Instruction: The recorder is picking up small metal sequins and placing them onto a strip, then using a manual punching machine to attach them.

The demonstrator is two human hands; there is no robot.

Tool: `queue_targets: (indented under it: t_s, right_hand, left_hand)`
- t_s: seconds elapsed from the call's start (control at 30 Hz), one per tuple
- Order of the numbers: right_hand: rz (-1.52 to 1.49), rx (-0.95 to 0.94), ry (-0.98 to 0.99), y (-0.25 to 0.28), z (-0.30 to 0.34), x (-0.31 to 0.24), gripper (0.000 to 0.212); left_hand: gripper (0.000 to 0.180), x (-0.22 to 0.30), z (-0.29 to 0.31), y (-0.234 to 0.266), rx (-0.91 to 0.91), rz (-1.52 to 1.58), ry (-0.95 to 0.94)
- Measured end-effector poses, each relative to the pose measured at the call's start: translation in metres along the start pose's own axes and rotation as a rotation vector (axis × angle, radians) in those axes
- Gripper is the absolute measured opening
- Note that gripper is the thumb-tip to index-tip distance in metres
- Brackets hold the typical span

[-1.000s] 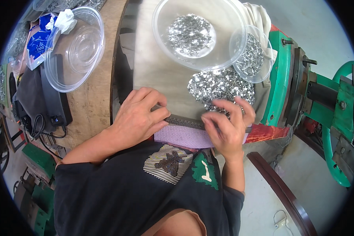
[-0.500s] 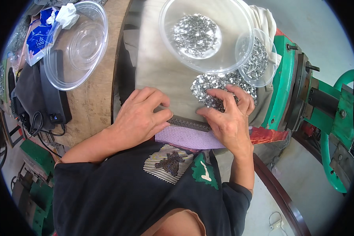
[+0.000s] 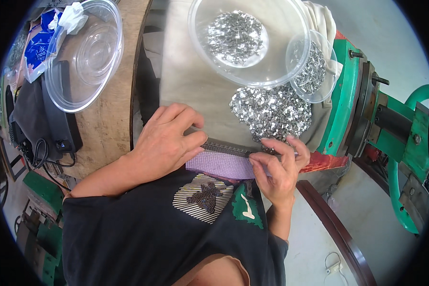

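A narrow dark metal bar with small notches along it lies crosswise in front of me, along the upper edge of a purple checked cloth. My left hand is closed round its left end, which the fingers hide. At the right end, my right hand has its thumb and index finger brought together, tips by the bar; what lies between them is too small to make out. Just beyond the right fingers spreads a heap of small shiny silver metal pieces on a beige cloth.
A large clear plastic tub holding metal pieces stands beyond the heap, a smaller clear tub at its right. Green machinery borders the right. On the wooden table at left are a clear lid and a black device.
My right hand has drawn back from the heap of metal pieces to the right end of the bar, its thumb and index finger closing together. The left hand keeps its hold.
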State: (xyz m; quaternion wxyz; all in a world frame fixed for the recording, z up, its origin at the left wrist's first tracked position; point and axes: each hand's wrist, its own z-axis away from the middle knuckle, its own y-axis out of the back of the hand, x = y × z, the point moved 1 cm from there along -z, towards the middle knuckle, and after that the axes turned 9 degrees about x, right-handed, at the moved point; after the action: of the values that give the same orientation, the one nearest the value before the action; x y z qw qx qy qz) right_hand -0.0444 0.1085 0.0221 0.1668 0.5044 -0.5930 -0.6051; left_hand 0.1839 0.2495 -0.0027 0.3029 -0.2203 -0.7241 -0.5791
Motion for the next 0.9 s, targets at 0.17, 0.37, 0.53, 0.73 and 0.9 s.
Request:
queue_targets:
  t_s: [0.17, 0.37, 0.53, 0.73, 0.9]
  right_hand:
    - [0.065, 0.018, 0.033, -0.007, 0.006, -0.004, 0.015]
    - [0.12, 0.03, 0.033, -0.004, 0.003, -0.008, 0.018]
    - [0.194, 0.003, 0.105, -0.009, 0.002, -0.015, 0.019]
    - [0.142, -0.041, 0.224, -0.016, -0.015, -0.02, 0.004]
    - [0.071, -0.139, 0.405, -0.008, -0.04, -0.01, 0.014]
  left_hand:
    - [0.021, 0.0, 0.0, 0.0, 0.011, -0.005, -0.004]
    - [0.023, 0.0, -0.001, 0.0, 0.028, -0.009, -0.016]
    - [0.017, -0.004, 0.004, -0.007, 0.081, 0.006, -0.035]
    - [0.012, -0.005, 0.009, -0.021, 0.266, -0.029, -0.153]
    - [0.021, -0.011, 0.002, -0.034, 0.241, -0.077, -0.179]
